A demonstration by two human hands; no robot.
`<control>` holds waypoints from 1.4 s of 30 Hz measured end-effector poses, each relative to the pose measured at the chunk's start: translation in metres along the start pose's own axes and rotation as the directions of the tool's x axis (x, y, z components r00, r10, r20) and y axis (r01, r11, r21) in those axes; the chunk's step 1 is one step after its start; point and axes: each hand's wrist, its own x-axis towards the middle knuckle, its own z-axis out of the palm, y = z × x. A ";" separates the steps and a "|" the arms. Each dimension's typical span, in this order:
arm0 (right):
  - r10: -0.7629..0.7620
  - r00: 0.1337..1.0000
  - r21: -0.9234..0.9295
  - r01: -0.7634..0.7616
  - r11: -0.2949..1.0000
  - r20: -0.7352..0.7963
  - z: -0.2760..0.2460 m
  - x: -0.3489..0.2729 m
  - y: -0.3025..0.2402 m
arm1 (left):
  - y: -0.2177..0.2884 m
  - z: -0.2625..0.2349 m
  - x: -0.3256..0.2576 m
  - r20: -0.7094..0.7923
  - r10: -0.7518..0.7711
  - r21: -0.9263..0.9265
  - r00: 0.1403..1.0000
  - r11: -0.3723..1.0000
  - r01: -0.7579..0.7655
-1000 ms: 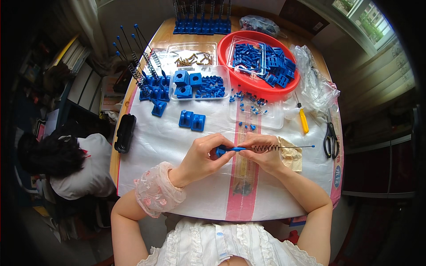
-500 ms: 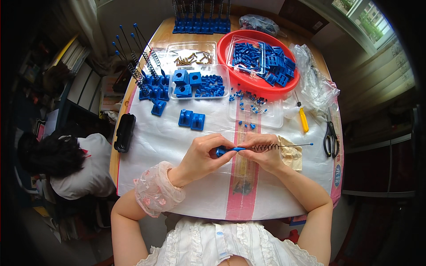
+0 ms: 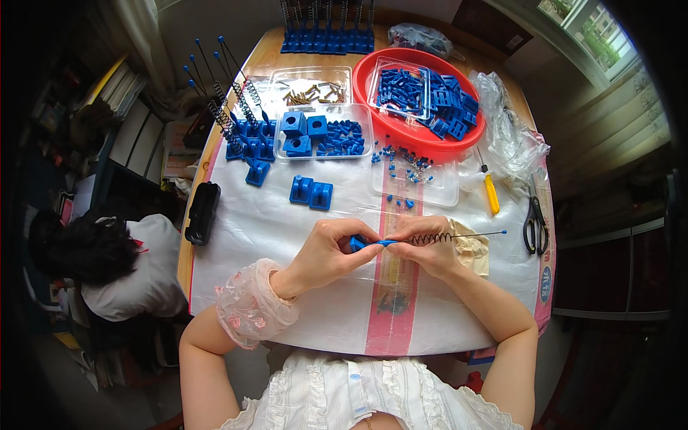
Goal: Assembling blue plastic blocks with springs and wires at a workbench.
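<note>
My left hand (image 3: 328, 249) is closed on a blue plastic piece (image 3: 356, 244), whose end shows between thumb and forefinger. Fingertips of both hands meet at its narrow blue tip. Pinched in my right hand (image 3: 428, 252) is a black coil spring (image 3: 438, 237), with a thin rod ending in a small blue tip out to the right. How the spring joins the blue piece is hidden by my fingers. Just beyond my hands lie two blue bases with raised lugs (image 3: 310, 193) and a few small blue bits (image 3: 408, 203).
Behind are a clear tub (image 3: 369, 152) of blue parts, a tray of screws (image 3: 313, 94) and a red basin (image 3: 473, 136) of blue pieces. Finished-looking spring assemblies (image 3: 247, 136) stand left. A yellow-handled screwdriver (image 3: 491, 195), scissors (image 3: 534, 226) and black case (image 3: 203, 213) flank the table. Another person (image 3: 136, 269) sits left.
</note>
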 end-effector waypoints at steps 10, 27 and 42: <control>-0.008 1.000 -0.005 0.008 1.000 0.008 -0.001 0.000 0.000 | 0.000 0.000 0.000 0.007 -0.011 -0.009 1.000 1.000 0.011; -0.032 0.999 -0.054 0.033 0.998 0.014 0.001 0.000 -0.001 | -0.002 0.000 -0.001 0.011 -0.047 -0.064 0.999 0.997 0.048; -0.026 1.000 0.045 0.025 0.999 0.013 -0.002 0.000 0.004 | 0.000 -0.009 0.001 0.076 -0.093 -0.055 0.993 0.994 0.097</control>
